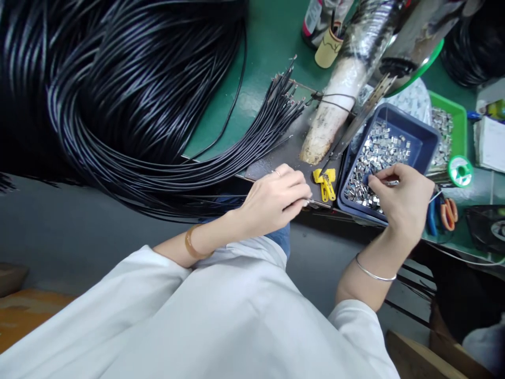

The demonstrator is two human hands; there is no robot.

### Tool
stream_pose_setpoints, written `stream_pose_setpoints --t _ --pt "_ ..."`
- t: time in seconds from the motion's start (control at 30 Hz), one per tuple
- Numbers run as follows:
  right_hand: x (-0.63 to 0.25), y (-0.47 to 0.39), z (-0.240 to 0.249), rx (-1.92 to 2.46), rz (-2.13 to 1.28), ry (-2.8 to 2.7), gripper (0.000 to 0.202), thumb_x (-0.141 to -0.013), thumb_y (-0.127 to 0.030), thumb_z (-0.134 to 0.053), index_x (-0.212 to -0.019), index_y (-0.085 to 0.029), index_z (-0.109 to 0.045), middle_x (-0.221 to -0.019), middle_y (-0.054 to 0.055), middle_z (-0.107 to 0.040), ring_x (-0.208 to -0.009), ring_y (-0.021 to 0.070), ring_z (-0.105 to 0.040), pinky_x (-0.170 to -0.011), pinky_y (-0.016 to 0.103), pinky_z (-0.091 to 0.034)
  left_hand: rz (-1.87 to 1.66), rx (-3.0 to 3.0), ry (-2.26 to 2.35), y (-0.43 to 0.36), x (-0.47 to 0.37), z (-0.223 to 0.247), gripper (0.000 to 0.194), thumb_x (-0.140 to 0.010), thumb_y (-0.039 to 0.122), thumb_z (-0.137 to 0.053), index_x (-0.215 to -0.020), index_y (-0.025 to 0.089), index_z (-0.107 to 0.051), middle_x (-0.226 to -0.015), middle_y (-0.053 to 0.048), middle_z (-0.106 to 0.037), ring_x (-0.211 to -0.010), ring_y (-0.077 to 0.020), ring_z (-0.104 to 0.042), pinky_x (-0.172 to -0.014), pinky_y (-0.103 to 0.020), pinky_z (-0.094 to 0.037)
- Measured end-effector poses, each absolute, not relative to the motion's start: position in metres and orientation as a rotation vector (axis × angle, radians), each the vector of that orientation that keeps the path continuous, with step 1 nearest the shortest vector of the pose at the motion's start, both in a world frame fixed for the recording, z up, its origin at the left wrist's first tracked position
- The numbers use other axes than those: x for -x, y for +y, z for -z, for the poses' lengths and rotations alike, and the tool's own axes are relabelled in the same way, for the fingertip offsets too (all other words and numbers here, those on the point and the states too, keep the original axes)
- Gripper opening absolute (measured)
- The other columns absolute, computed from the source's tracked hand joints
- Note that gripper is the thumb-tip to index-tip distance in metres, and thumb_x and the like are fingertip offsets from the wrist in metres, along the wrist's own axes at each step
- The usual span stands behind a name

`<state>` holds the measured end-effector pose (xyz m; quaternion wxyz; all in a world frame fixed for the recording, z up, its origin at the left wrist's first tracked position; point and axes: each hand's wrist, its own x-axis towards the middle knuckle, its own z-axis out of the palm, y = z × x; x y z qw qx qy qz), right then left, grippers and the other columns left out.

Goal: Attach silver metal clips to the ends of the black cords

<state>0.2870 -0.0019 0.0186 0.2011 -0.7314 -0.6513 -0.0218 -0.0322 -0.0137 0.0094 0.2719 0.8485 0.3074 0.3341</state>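
My left hand (pixel 276 200) is closed at the table's front edge around a thin black cable (pixel 231 197), whose tip shows by the fingertips. My right hand (pixel 406 197) reaches into a blue plastic tray (pixel 424 139) of small shiny metal pieces (pixel 381 147). Its thumb and forefinger are pinched together over the pieces; what lies between them is hidden. Between my hands, a yellow clip-like tool (pixel 325 184) sits on a dark board (pixel 272 160). Behind my left hand lies a bundle of black cables (pixel 236 158), their stripped ends fanned out.
A large coil of black cable (pixel 138 68) fills the left of the green table (pixel 272 31). Beyond the board lie a wrapped white roll (pixel 335 100) and a small yellow cup (pixel 329 48). At right are a green tray (pixel 457 118), a solder-like spool (pixel 460 171) and orange-handled pliers (pixel 448 213).
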Motion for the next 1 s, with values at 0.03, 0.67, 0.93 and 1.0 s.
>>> stream_pose_setpoints --t 0.03,0.67,0.93,1.0 --pt "-0.285 -0.002 -0.020 2.074 0.041 -1.800 0.023 -0.061 -0.037 -0.076 -0.055 -0.018 -0.064 -0.049 -0.005 -0.060 -0.042 0.0023 -0.053 -0.048 0.020 -0.037 -0.858 -2.175 0.660 -0.014 0.037 -0.019 0.017 -0.091 0.019 -0.050 -0.085 0.016 -0.065 -0.088 -0.006 -0.069 -0.089 -0.0183 -0.059 -0.084 -0.031 -0.045" --pt "-0.140 -0.062 -0.028 1.438 -0.155 -1.389 0.009 -0.075 -0.012 -0.072 -0.078 -0.018 -0.066 -0.082 0.001 -0.069 -0.075 0.0137 -0.069 -0.064 0.029 -0.058 -0.925 -0.842 0.681 -0.011 0.007 -0.004 0.013 -0.076 0.017 -0.067 -0.075 0.012 -0.055 -0.056 0.005 -0.058 -0.041 0.0000 -0.040 -0.041 -0.014 -0.030" --pt "-0.137 -0.057 -0.007 1.369 -0.452 -1.329 0.012 -0.079 -0.013 -0.070 -0.086 -0.022 -0.072 -0.090 0.000 -0.068 -0.083 0.0100 -0.067 -0.067 0.023 -0.059 -0.991 -1.090 0.737 -0.013 0.002 -0.004 0.010 -0.076 0.016 -0.068 -0.076 0.010 -0.060 -0.068 0.002 -0.057 -0.060 -0.0038 -0.051 -0.057 -0.016 -0.043" --pt "-0.139 -0.057 -0.007 1.353 -0.487 -1.308 0.012 -0.079 -0.013 -0.070 -0.086 -0.023 -0.072 -0.091 0.000 -0.069 -0.083 0.0096 -0.067 -0.066 0.022 -0.059 -0.979 -1.128 0.736 -0.013 0.002 -0.004 0.010 -0.076 0.017 -0.068 -0.076 0.010 -0.061 -0.068 0.001 -0.057 -0.060 -0.0041 -0.050 -0.056 -0.016 -0.043"
